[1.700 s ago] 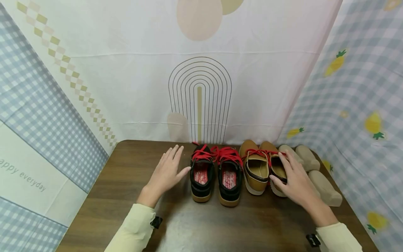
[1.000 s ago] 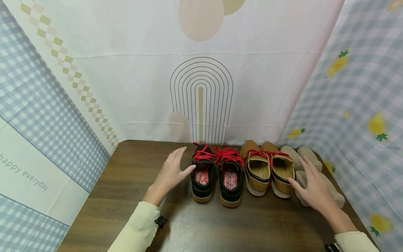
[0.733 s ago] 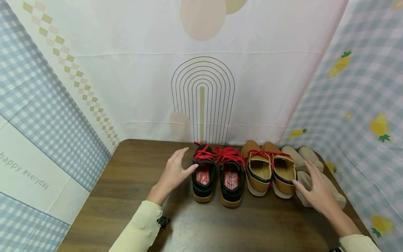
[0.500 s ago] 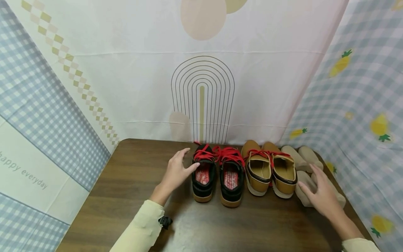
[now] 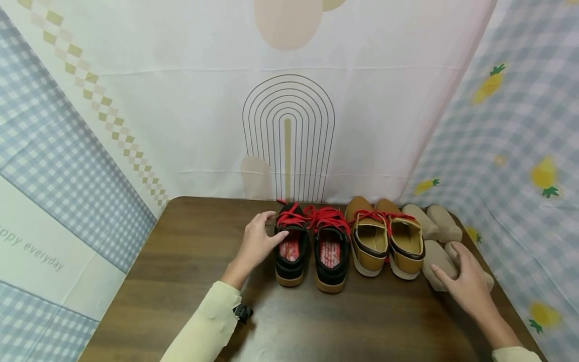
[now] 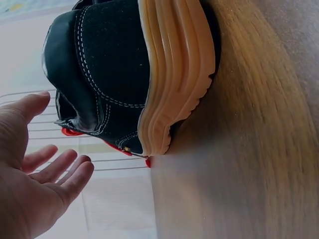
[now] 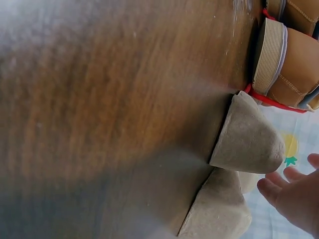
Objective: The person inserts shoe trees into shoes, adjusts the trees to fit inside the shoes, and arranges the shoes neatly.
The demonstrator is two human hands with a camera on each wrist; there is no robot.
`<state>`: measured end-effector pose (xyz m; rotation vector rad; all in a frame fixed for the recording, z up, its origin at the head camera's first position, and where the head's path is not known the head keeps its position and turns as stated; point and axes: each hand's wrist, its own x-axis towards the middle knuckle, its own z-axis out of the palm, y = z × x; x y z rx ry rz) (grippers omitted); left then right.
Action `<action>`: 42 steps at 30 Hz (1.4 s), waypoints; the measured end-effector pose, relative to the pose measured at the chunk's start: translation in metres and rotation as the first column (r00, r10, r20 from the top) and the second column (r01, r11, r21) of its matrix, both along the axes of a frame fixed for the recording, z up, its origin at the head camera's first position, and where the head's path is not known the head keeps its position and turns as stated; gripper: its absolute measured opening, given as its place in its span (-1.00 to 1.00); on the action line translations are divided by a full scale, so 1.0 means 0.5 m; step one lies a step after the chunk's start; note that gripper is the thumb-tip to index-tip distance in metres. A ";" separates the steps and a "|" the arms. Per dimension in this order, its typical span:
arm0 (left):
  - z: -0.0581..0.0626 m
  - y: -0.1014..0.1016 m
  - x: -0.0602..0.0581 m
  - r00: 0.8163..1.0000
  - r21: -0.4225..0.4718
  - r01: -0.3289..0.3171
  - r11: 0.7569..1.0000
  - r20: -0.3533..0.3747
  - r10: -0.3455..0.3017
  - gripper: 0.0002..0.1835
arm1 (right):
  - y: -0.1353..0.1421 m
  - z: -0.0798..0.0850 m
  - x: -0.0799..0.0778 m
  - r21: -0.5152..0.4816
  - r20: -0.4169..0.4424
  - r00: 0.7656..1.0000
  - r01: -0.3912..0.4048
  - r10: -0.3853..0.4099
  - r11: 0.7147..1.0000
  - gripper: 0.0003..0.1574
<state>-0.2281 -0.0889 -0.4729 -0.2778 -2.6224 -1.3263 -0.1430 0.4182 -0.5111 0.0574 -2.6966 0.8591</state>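
Observation:
My left hand hovers at the left side of the left black sneaker, its thumb overlapping the shoe's opening in the head view. In the left wrist view the fingers are loosely bent, apart from the sneaker's heel, and hold nothing. A second black sneaker with red laces stands beside it. On the right, my right hand hangs over the two nearer beige shoe-shaped inserts, partly hiding one. Its thumb and fingers are spread, near an insert in the right wrist view, gripping nothing.
Two tan shoes with red laces stand between the sneakers and the inserts. Two more beige inserts lie behind, at the back right. The wooden table meets a white cloth backdrop and a checked cloth on the right.
My right hand has moved right and nearer to me, from over the right tan shoe to over the beige inserts. The left hand has shifted right, closer to the black sneaker. The shoes stay put.

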 end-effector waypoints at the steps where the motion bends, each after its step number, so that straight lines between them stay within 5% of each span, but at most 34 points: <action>1: 0.001 0.001 -0.001 1.000 -0.003 0.000 1.000 0.008 0.000 -0.37 | 0.000 0.000 0.000 -0.005 -0.006 1.000 -0.005 0.005 1.000 0.08; 16: -0.015 0.026 -0.022 0.998 -0.009 -0.043 0.999 0.044 0.044 -0.49 | 0.001 -0.026 0.017 -0.033 0.100 0.992 0.074 -0.070 0.997 0.14; 26: -0.017 0.035 -0.022 0.997 -0.051 -0.074 0.996 -0.025 0.073 -0.64 | -0.002 -0.032 0.020 0.021 0.189 0.972 0.138 -0.140 0.990 0.14; 42: -0.036 0.030 -0.020 0.987 0.066 -0.156 0.985 -0.009 0.157 -0.77 | 0.008 -0.050 0.018 0.082 0.222 0.958 0.167 -0.181 0.983 -0.01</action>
